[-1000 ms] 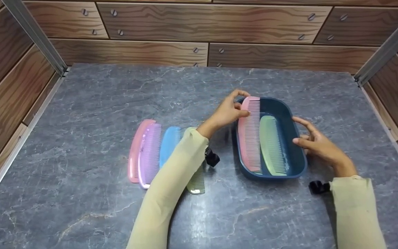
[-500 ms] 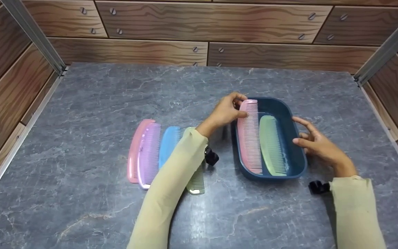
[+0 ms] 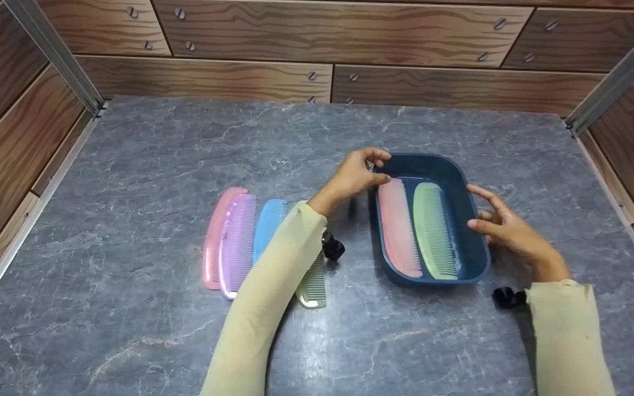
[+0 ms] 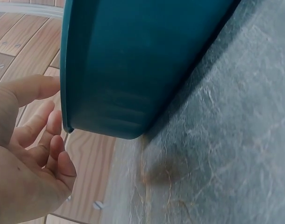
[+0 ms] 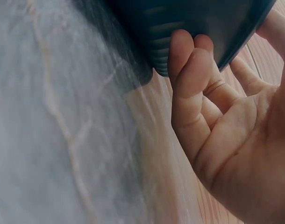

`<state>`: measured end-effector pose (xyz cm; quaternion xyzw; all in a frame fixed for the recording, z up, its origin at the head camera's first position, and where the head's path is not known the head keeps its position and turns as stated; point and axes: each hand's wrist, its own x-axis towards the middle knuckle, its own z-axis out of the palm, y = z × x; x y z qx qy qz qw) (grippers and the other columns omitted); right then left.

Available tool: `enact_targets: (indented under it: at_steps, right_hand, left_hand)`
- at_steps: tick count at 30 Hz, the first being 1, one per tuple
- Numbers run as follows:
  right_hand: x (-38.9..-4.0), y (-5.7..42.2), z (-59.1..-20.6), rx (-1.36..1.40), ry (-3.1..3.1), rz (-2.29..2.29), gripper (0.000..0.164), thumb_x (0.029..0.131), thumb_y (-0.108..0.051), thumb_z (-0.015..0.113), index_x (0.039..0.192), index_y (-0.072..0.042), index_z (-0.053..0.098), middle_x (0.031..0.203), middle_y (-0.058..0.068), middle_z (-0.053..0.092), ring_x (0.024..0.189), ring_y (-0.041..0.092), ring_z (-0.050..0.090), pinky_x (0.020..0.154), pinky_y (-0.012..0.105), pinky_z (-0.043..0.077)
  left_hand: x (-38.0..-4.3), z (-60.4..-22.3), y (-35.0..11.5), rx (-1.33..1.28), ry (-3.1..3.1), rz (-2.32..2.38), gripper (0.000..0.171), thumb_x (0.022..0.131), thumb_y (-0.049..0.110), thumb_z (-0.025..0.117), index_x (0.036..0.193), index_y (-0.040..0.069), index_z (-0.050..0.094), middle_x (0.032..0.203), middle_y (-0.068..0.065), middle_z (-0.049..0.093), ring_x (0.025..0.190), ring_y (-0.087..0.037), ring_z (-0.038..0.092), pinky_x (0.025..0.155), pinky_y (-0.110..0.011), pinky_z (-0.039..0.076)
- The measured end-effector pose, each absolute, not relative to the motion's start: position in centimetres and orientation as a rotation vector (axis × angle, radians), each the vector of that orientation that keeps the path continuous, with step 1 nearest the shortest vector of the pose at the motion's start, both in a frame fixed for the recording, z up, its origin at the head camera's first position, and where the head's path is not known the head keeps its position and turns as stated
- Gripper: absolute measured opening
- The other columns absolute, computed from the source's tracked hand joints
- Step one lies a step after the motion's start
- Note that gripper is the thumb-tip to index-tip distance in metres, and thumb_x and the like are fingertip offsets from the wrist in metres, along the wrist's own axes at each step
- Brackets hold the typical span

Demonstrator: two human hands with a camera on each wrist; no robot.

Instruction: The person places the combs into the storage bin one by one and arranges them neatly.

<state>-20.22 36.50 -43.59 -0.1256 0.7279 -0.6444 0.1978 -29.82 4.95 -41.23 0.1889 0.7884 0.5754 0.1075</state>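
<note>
A pink comb (image 3: 398, 228) lies in the dark blue plastic tub (image 3: 432, 281), left of a pale green comb (image 3: 434, 231). My left hand (image 3: 358, 173) is at the tub's upper left rim, thumb near the pink comb's top end. In the left wrist view that hand (image 4: 35, 144) has its fingers loosely bent and nothing between them. My right hand (image 3: 507, 228) holds the tub's right rim. The right wrist view shows this hand (image 5: 236, 126) with curled fingers against the outer wall, the thumb reaching up to the rim.
Left of the tub lie a pink comb (image 3: 220, 242), a purple comb (image 3: 239, 247) overlapping it, a blue comb (image 3: 269, 225) and an olive green comb (image 3: 312, 289). The left sleeve (image 3: 273, 297) partly covers the last two. Wood-patterned walls (image 3: 317, 33) surround the grey marbled table (image 3: 146, 148).
The pink comb has gone down from the left hand's grip to lie in the tub. The left hand has let go and drawn slightly left. The right hand stays at the rim.
</note>
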Motion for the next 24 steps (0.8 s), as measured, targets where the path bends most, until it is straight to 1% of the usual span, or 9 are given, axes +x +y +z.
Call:
enact_targets:
  at_steps: [1, 3, 10, 13, 17, 20, 24]
  right_hand:
    - [-20.2, 36.5, -43.6, -0.350, 2.039, -1.800, 0.067, 0.098, -0.001, 0.048, 0.153, -0.024, 0.017, 0.105, 0.001, 0.061, 0.083, 0.009, 0.065, 0.069, 0.030, 0.057]
    - [-20.2, 36.4, -43.6, -0.345, 2.036, -1.797, 0.067, 0.098, -0.002, 0.048, 0.153, -0.024, 0.016, 0.104, 0.001, 0.061, 0.084, 0.009, 0.065, 0.069, 0.030, 0.057]
    - [-20.2, 36.5, -43.5, -0.319, 2.031, -1.789, 0.067, 0.099, -0.003, 0.048, 0.152, -0.027, 0.017, 0.105, 0.001, 0.060, 0.085, 0.010, 0.065, 0.071, 0.031, 0.058]
    - [-20.1, 36.5, -43.4, -0.315, 2.041, -1.781, 0.066, 0.099, -0.004, 0.049, 0.152, -0.027, 0.017, 0.107, 0.001, 0.060, 0.086, 0.010, 0.066, 0.071, 0.032, 0.058]
    - [-20.2, 36.5, -43.5, -0.318, 2.040, -1.785, 0.066, 0.099, -0.003, 0.049, 0.152, -0.027, 0.018, 0.109, 0.001, 0.061, 0.089, 0.011, 0.066, 0.072, 0.032, 0.058]
    - [-20.2, 36.5, -43.5, -0.329, 2.039, -1.787, 0.066, 0.099, -0.003, 0.048, 0.152, -0.027, 0.018, 0.108, 0.000, 0.062, 0.088, 0.010, 0.066, 0.072, 0.032, 0.058]
    - [-20.3, 36.5, -43.5, -0.341, 2.033, -1.798, 0.066, 0.099, -0.002, 0.048, 0.152, -0.026, 0.018, 0.103, 0.000, 0.061, 0.086, 0.010, 0.066, 0.071, 0.032, 0.058]
  left_hand:
    - [-29.8, -41.2, 4.9, 0.555, 2.320, 1.694, 0.045, 0.080, 0.003, 0.071, 0.123, -0.001, 0.060, 0.117, -0.021, 0.060, 0.085, -0.014, 0.046, 0.066, -0.017, 0.039]
    - [-29.7, -41.1, 4.8, 0.556, 2.317, 1.690, 0.045, 0.081, 0.004, 0.071, 0.124, 0.000, 0.060, 0.117, -0.020, 0.060, 0.082, -0.011, 0.044, 0.065, -0.018, 0.039]
    - [-29.3, -40.5, 4.4, 0.570, 2.263, 1.709, 0.046, 0.082, 0.005, 0.071, 0.126, 0.002, 0.058, 0.120, -0.021, 0.057, 0.080, -0.011, 0.041, 0.061, -0.020, 0.045]
    - [-29.2, -40.3, 4.1, 0.589, 2.250, 1.694, 0.047, 0.083, 0.006, 0.070, 0.128, 0.002, 0.056, 0.120, -0.020, 0.055, 0.081, -0.011, 0.040, 0.062, -0.020, 0.043]
    - [-29.0, -40.1, 3.7, 0.608, 2.231, 1.700, 0.049, 0.084, 0.006, 0.070, 0.130, 0.001, 0.054, 0.118, -0.021, 0.054, 0.082, -0.012, 0.040, 0.065, -0.020, 0.039]
    - [-28.9, -39.9, 3.3, 0.607, 2.221, 1.713, 0.049, 0.083, 0.005, 0.070, 0.130, 0.002, 0.054, 0.114, -0.018, 0.054, 0.081, -0.013, 0.040, 0.066, -0.021, 0.037]
    - [-28.9, -39.5, 2.8, 0.607, 2.243, 1.722, 0.048, 0.083, 0.005, 0.072, 0.128, 0.004, 0.055, 0.107, -0.011, 0.055, 0.080, -0.012, 0.039, 0.067, -0.021, 0.036]
